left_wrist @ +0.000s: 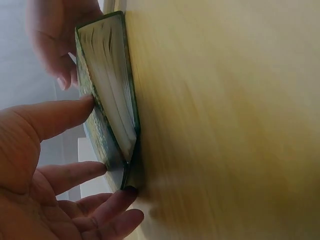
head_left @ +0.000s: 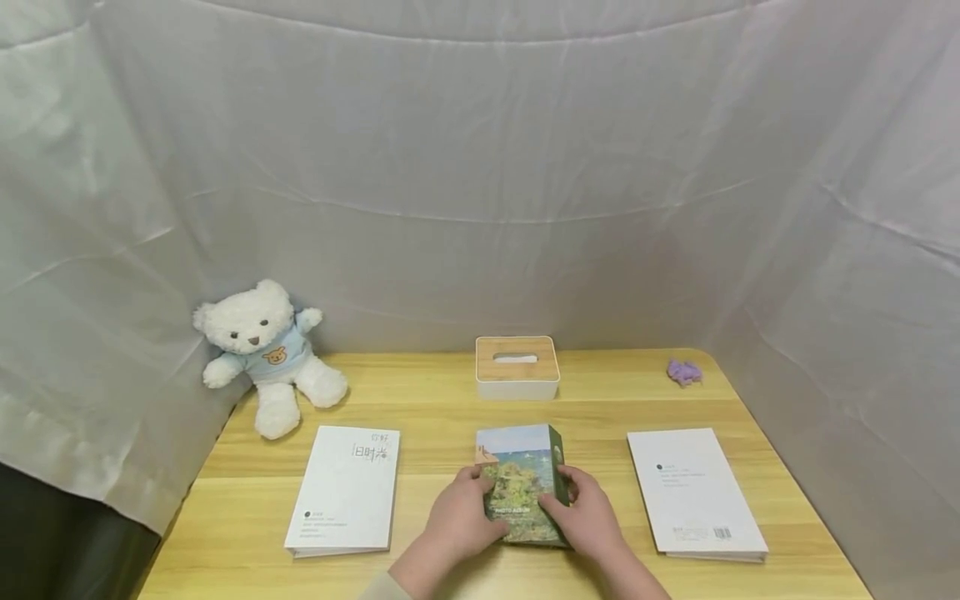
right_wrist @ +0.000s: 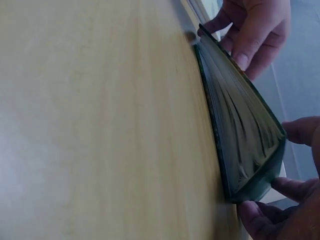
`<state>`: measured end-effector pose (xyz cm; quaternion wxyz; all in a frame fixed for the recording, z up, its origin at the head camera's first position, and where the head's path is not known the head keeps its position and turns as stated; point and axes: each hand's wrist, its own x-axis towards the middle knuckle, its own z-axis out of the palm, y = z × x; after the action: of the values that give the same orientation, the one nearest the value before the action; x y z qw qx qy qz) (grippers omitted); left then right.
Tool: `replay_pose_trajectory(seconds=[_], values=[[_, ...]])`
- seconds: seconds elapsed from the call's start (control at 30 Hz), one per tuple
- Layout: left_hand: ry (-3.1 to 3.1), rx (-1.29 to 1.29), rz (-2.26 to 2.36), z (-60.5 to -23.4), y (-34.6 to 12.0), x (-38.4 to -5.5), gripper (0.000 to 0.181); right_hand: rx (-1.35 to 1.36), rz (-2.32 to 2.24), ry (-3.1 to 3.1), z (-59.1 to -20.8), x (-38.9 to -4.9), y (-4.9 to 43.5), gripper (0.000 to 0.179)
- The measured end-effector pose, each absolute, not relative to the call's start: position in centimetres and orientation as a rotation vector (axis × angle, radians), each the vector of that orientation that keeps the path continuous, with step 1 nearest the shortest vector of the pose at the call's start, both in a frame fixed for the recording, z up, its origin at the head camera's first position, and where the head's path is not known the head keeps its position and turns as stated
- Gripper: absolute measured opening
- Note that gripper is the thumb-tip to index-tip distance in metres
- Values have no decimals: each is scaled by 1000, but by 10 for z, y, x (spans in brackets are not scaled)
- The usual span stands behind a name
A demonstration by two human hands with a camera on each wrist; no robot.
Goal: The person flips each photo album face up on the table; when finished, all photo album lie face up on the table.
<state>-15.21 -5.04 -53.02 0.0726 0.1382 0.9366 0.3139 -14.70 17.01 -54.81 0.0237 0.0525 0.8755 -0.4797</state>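
A photo album (head_left: 517, 479) with a painted seaside garden cover and a dark green spine lies close over the table in front of me. At its left edge my left hand (head_left: 463, 512) grips it, thumb on the cover and fingertips around the thin fore edge. My right hand (head_left: 591, 512) holds the spine side, thumb on the front cover, other fingers along the spine and lower edge. In the right wrist view the album's pages (right_wrist: 240, 120) show as a wedge, thick at the spine. The left wrist view shows the covers (left_wrist: 131, 75) nearly meeting at the fore edge.
White albums lie on both sides, one left (head_left: 348, 487) and one right (head_left: 697, 492). Behind stand a tissue box (head_left: 517, 389) with a wooden top and, far left, a white teddy bear (head_left: 273, 358). A small purple item (head_left: 684, 372) lies back right. Grey curtains (head_left: 480, 167) surround the wooden table (head_left: 427, 417).
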Motion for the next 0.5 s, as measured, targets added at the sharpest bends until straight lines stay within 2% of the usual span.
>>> replay_pose_trajectory(seconds=[0.23, 0.5], values=[[2792, 421, 1012, -532, -43, -152, 70, 266, -1755, 2604, -552, -147, 172, 56], [2759, 385, 1123, -532, -39, -152, 69, 263, -1810, 2622, -547, -146, 175, 40]])
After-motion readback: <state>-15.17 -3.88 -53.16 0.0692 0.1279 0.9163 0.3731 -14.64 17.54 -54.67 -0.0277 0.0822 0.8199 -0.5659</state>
